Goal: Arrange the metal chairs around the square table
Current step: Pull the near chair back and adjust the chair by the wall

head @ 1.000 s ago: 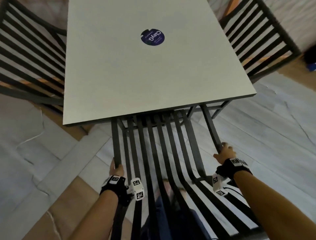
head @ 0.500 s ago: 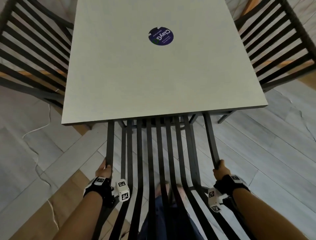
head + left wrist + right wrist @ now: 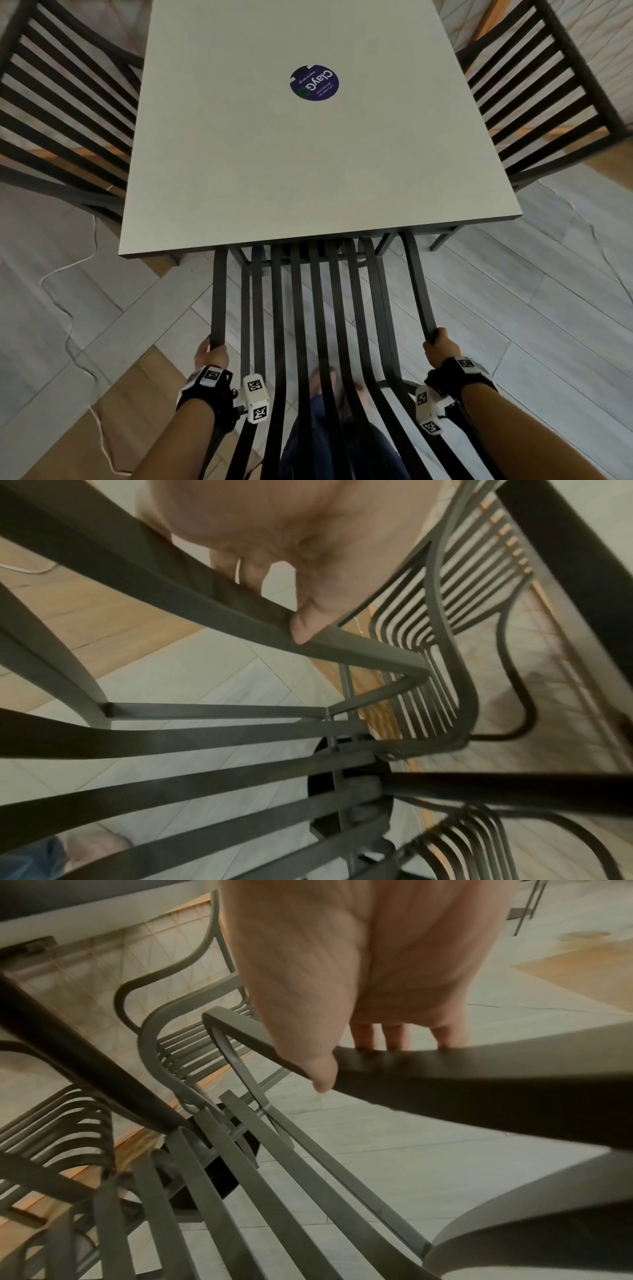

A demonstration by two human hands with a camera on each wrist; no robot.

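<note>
Fig.: near chair (image 3: 318,308) part-tucked under square table (image 3: 308,154). Left hand (image 3: 210,354) & right hand (image 3: 440,349), fingers wrapped round armrests; push evenly, both sides, keeping it square w/ edge.

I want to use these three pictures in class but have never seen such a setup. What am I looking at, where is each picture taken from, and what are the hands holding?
No machine here: a person wears three cameras. The head view looks down at a square table bearing only a round purple sticker. The near metal chair is partly pushed under it; two more chairs stand at the left and right sides. The left hand has its grip round one armrest, the right hand round the other. The other two pictures come from small wrist cameras, looking along each hand: fingers and thumb curl round the rails. A white cable lies on the floor.
</note>
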